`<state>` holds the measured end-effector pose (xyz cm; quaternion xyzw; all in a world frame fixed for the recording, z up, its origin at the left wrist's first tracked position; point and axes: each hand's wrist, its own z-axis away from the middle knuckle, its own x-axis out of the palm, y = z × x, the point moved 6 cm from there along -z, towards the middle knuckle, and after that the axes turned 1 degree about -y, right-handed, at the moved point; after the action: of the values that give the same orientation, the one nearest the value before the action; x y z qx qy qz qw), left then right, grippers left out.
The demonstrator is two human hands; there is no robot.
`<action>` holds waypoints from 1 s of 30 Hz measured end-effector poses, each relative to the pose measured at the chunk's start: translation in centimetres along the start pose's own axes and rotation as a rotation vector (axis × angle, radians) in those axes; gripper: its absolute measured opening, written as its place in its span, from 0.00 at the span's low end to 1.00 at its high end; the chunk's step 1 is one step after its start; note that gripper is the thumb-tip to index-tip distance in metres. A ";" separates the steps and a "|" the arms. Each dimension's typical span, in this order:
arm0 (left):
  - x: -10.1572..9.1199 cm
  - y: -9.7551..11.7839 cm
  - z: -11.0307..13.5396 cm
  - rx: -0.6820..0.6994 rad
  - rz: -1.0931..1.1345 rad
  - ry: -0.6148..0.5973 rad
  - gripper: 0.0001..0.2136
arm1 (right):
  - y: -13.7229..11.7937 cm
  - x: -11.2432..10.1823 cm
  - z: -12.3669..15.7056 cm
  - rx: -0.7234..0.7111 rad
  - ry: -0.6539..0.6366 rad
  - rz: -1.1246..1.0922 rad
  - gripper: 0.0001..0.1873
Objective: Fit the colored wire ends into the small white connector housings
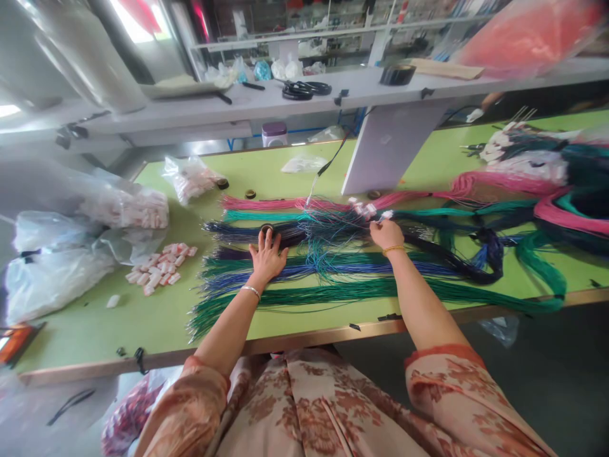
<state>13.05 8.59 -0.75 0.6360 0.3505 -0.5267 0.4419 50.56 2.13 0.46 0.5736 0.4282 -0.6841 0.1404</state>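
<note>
My left hand [267, 255] lies with its fingers spread on the dark wire bundle [228, 231], just left of the thin tangled wires. A roll of black tape [268, 228] sits by its fingertips. Toward the middle right, my right hand [387, 235] is closed, with a white connector [386, 216] at its fingertips and wires running from it. Beside that, several white and pinkish connectors [364, 208] rest on the pink wire bundle [266, 204]. Nearer my body stretch a blue wire bundle [285, 273] and a green wire bundle [333, 292], their tipped ends at the left.
Loose white connector housings [159, 270] form a pile on the green table [266, 330]. Plastic bags [57, 266] stand at the left. A white upright panel [394, 143] supports the shelf [190, 108] behind. More coiled wires [583, 203] crowd the right end.
</note>
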 end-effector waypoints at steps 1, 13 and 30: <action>-0.1 0.1 0.1 0.001 0.004 0.002 0.30 | -0.1 -0.3 0.0 -0.018 -0.065 0.108 0.21; -0.8 0.7 0.6 -0.001 0.029 0.011 0.28 | -20.0 -1.0 14.8 -1.032 0.006 0.102 0.23; -2.3 -0.3 1.7 0.015 0.257 0.045 0.27 | -14.0 7.2 6.9 -0.671 -0.149 0.211 0.39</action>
<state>11.68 7.17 1.39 0.6906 0.2723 -0.4538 0.4930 34.24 7.46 -0.25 0.4852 0.5559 -0.5269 0.4218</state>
